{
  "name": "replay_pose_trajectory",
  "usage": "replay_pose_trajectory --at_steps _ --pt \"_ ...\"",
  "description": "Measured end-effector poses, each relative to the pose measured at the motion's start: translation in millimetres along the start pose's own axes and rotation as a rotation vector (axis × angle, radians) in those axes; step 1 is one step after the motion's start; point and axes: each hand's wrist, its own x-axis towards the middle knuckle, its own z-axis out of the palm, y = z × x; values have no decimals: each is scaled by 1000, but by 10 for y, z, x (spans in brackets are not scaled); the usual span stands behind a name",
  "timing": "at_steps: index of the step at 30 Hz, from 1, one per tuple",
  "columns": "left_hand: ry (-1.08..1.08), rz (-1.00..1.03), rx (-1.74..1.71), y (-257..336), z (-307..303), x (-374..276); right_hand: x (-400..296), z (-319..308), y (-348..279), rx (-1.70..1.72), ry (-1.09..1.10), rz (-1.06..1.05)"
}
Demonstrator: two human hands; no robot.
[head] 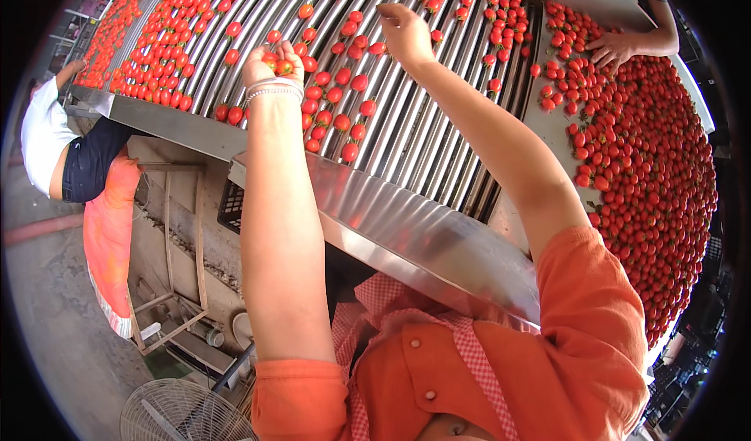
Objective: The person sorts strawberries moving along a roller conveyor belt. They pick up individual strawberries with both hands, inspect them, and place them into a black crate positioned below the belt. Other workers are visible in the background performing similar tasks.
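My left hand (pixel 274 66), with bracelets at its wrist, is turned palm up over the conveyor's metal rollers (pixel 405 141). In its cupped fingers lie a couple of red cherry tomatoes (pixel 284 67). Farther right, my right hand (pixel 408 35) reaches over the rollers with its fingers bent. What it may hold is hidden by the hand itself. Loose cherry tomatoes (pixel 342 122) lie on the rollers between and below the two hands, most of them red. One tomato (pixel 305 11) beyond my left hand looks more orange.
A metal ledge (pixel 410 218) borders the rollers on my side. Tomatoes crowd the rollers' left part (pixel 170 48), and a large heap (pixel 651 188) lies right. Another person's hand (pixel 613 48) touches that heap. A person in white (pixel 44 136) sits left; a fan (pixel 182 411) stands lower left.
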Motion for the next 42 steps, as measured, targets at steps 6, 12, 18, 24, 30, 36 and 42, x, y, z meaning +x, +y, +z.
replay_pose_trajectory --at_steps 6,12,18,24,30,36,42 --pt "-53 -29 141 -99 25 -18 209 633 6 -603 -192 -252" --pt "-72 -59 207 -82 -27 -21 50 699 -459 -40 6 -164" --pt "-569 -190 263 -11 -53 70 -427 625 -949 -29 83 -722" --pt "-616 -514 -225 -11 -3 -98 -1105 -505 -639 -87 -283 -689" --pt "-481 -293 -216 -82 36 -158 -2067 -2847 281 -780 -360 -165" --pt "-383 -168 -212 -51 56 -145 -2935 -4853 391 -1636 60 687" --pt "-377 -97 -174 -87 32 -159 -2924 -4459 671 -1497 -7 688"
